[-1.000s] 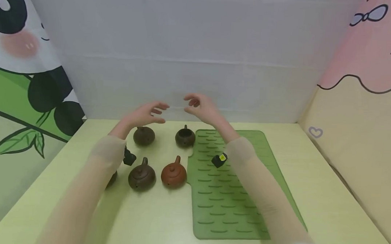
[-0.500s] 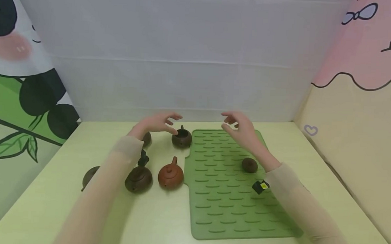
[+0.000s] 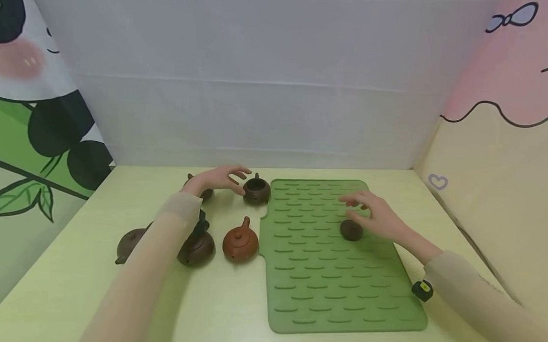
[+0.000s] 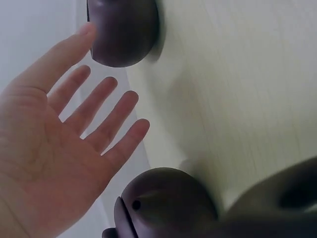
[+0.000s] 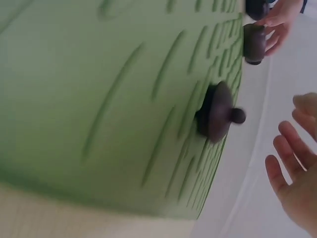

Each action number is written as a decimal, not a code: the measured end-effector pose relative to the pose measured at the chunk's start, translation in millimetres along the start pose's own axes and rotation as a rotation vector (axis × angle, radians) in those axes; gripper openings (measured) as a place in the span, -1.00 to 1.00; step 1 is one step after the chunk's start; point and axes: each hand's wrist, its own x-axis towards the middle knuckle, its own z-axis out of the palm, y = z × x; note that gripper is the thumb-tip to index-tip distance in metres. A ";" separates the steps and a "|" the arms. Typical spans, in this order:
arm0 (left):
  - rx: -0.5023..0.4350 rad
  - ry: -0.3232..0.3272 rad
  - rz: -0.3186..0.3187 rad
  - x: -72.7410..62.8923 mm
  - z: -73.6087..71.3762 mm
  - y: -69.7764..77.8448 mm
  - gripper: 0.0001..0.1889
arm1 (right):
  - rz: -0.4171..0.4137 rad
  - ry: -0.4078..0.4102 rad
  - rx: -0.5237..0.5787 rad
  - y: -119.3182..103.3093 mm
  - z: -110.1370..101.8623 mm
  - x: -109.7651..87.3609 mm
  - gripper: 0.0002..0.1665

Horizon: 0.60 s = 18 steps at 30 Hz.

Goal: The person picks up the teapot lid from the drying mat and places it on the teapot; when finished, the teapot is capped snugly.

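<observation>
A dark brown teapot lid [image 3: 351, 230] lies on the green mat [image 3: 296, 294], its knob facing up in the right wrist view. Close over it hovers my right hand [image 3: 378, 215], fingers loosely bent and apart from the lid [image 5: 218, 113]. My left hand [image 3: 218, 179] is held just left of a lidless dark teapot [image 3: 257, 191], with fingers spread and holding nothing. In the left wrist view the thumb of that hand [image 4: 59, 124] overlaps the edge of one dark teapot [image 4: 126, 32]; contact cannot be told. Another dark teapot [image 4: 163, 203] sits below the fingers.
A reddish teapot [image 3: 240, 243] stands by the mat's left edge, beside a dark one [image 3: 197, 249]. Two more dark teapots, at the far left [image 3: 130, 244] and at the back [image 3: 206, 193], are partly hidden by my left arm. A white backdrop [image 3: 267, 114] closes off the rear.
My right hand has moved rightward across the mat, then down close to the lid. My left hand has shifted right, from over the back-left teapot to beside the lidless one.
</observation>
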 end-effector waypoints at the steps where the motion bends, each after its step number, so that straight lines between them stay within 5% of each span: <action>1: 0.004 -0.009 -0.007 0.6 -0.6 1.4 -0.21 | -0.012 -0.023 -0.010 3.6 -1.8 -2.9 -0.55; 12: -0.054 -0.039 -0.064 10.1 -9.1 21.4 -0.24 | 0.030 -0.176 -0.059 21.8 -10.2 -24.9 -0.50; 18: -0.054 -0.038 -0.075 14.7 -1.8 13.2 -0.24 | 0.034 -0.197 -0.048 27.9 -7.3 -28.1 -0.53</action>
